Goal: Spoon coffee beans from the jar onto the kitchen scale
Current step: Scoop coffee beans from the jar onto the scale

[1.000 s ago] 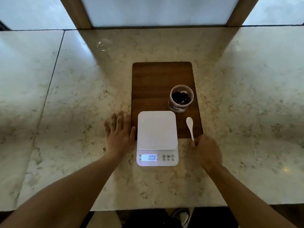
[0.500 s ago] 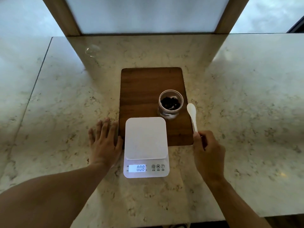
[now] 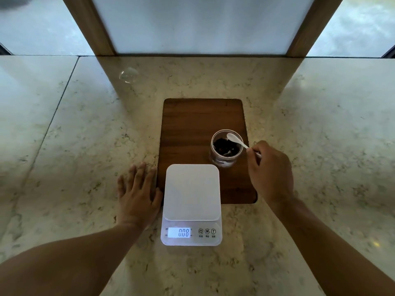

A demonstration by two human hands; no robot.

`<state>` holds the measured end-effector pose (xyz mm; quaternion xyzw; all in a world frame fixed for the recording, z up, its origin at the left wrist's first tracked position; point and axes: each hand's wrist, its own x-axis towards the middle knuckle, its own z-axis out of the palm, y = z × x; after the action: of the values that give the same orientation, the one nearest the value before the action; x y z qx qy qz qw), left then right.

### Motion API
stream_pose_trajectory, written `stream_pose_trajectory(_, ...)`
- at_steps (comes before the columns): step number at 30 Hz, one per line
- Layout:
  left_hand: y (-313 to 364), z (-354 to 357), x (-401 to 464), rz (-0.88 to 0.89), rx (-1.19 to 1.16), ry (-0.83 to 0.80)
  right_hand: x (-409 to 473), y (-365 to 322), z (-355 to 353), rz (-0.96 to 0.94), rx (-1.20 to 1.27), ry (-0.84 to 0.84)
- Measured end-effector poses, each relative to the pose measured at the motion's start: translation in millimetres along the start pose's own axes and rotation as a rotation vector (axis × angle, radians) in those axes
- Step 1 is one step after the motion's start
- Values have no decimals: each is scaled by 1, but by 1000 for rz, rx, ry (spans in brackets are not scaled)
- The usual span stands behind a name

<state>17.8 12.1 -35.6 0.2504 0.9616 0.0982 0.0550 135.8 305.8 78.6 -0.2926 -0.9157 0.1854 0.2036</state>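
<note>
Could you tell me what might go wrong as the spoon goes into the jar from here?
The left hand lies flat on the counter, so nothing steadies the jar; the right hand pushing the spoon in could tip or slide it. The scale display reads 0.08 with a bare platform, so the weight may come out off. Beans could also drop between jar and scale.

The right hand [image 3: 270,171] pinches a white spoon [image 3: 236,141] over the open jar [image 3: 226,149] of coffee beans [image 3: 224,147] — the left hand [image 3: 137,194] lies flat on the table [image 3: 74,146] beside the scale [image 3: 191,205].
</note>
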Motion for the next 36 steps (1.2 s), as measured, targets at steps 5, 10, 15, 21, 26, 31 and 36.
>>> stream_pose_trajectory(5,0,-1,1,2,8,1,8,-7,5,12,-72,-74)
stream_pose_trajectory(10,3,-3,0,5,7,6,11,-14,11,99,-15,-138)
stream_pose_trajectory(15,2,-3,0,10,13,1,19,-12,12,234,49,-182)
stream_pose_trajectory(21,0,1,0,4,16,-2,19,-7,5,241,59,-173)
stream_pose_trajectory(26,-3,3,1,12,26,12,12,-7,-3,226,131,-120)
stream_pose_trajectory(31,-4,5,0,20,22,22,16,-9,-8,216,54,-95)
stream_pose_trajectory(36,-4,5,0,20,23,19,21,-13,-2,201,-34,-163)
